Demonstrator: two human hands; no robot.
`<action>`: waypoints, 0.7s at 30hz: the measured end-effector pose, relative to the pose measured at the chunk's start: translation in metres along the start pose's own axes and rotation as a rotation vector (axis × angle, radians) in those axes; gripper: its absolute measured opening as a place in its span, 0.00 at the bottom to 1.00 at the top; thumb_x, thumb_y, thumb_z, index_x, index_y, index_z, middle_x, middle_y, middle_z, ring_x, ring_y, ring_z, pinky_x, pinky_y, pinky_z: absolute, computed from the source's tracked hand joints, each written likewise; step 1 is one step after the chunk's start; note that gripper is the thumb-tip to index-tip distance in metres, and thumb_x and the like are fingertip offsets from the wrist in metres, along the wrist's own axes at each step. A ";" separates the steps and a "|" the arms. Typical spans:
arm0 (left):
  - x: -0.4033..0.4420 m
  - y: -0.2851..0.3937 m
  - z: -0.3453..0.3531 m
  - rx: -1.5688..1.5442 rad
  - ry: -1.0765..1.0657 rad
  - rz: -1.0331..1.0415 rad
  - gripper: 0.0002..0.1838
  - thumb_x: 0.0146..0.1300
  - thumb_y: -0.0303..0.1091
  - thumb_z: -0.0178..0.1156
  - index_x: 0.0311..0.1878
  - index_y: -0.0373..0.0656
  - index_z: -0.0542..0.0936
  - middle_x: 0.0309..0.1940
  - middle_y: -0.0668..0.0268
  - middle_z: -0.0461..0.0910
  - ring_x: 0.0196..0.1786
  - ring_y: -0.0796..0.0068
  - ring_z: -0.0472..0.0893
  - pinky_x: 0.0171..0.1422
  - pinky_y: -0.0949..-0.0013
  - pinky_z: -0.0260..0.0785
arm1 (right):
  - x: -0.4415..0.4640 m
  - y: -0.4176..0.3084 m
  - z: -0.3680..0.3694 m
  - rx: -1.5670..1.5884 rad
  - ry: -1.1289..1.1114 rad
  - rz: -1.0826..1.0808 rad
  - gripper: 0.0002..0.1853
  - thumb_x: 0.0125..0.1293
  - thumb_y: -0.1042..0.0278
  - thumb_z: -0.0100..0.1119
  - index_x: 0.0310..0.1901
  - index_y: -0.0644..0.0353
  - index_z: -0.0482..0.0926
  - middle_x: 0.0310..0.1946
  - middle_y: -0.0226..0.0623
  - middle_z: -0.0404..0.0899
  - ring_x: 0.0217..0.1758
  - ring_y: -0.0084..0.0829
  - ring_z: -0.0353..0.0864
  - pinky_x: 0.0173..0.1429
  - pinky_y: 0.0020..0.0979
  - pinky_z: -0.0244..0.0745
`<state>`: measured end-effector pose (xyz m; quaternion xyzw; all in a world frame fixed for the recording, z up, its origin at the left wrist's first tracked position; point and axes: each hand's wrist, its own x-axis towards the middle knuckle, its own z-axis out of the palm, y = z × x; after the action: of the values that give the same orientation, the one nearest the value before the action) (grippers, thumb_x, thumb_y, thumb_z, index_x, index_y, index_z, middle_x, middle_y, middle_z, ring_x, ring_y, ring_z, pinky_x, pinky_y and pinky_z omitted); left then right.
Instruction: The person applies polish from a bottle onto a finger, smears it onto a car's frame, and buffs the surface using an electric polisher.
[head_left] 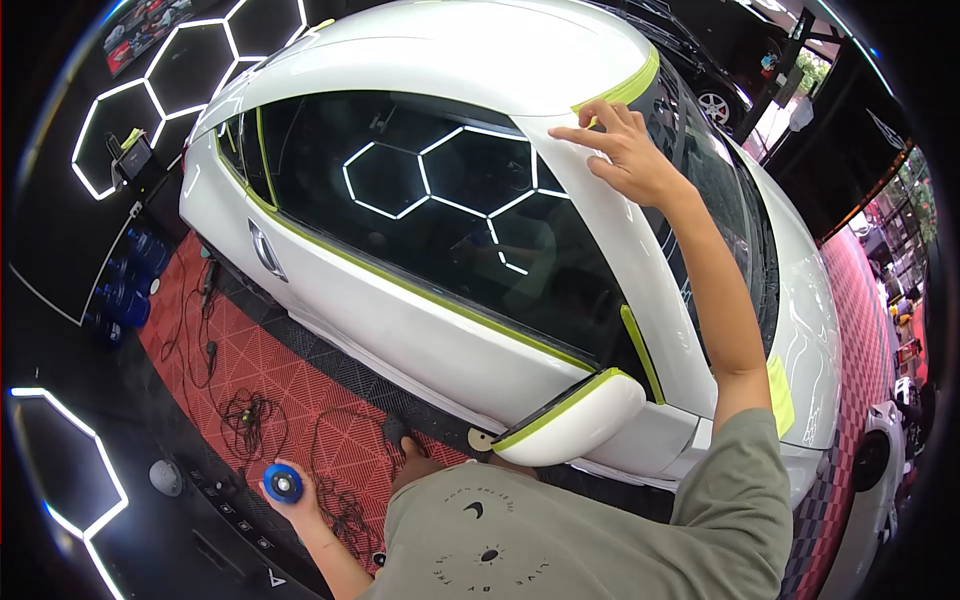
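My left hand (300, 508) is low at the left, above the red floor. Its fingers curl round a blue round object (283, 484) with a dark inner ring and a bright centre; its exact kind is unclear. My right hand (628, 155) is raised over the front pillar of a white car (450, 40), near the roof's front corner. Some of its fingers are stretched out and apart, others bent, with nothing seen in them. Whether the fingertips touch the paint I cannot tell. Yellow-green masking tape (630, 85) edges the windscreen top, beside this hand.
Tape also lines the side window (440, 230) and the wing mirror (575, 420), which juts out near my body. Tangled cables (250, 420) lie on the red floor tiles (200, 350). Blue water bottles (125, 300) stand at the left wall.
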<state>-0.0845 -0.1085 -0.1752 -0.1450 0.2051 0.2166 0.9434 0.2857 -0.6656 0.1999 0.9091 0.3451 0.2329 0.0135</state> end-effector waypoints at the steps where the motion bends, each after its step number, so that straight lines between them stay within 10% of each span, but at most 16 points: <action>1: 0.011 0.000 0.005 -0.056 0.026 0.008 0.23 0.57 0.40 0.71 0.49 0.35 0.78 0.47 0.54 0.82 0.54 0.57 0.81 0.62 0.55 0.77 | -0.002 -0.001 -0.004 -0.018 -0.016 0.010 0.30 0.59 0.69 0.50 0.63 0.33 0.78 0.54 0.36 0.65 0.66 0.35 0.60 0.77 0.43 0.49; 21: 0.116 -0.088 0.080 0.140 0.010 -0.268 0.29 0.56 0.39 0.72 0.54 0.32 0.71 0.48 0.51 0.78 0.53 0.57 0.80 0.60 0.57 0.78 | -0.047 0.011 0.005 0.347 0.065 0.172 0.25 0.63 0.55 0.48 0.61 0.37 0.82 0.48 0.35 0.63 0.58 0.36 0.59 0.68 0.42 0.48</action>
<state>0.0780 -0.1152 -0.1409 -0.1059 0.2030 0.0729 0.9707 0.2642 -0.7036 0.1774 0.9158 0.3016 0.1995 -0.1747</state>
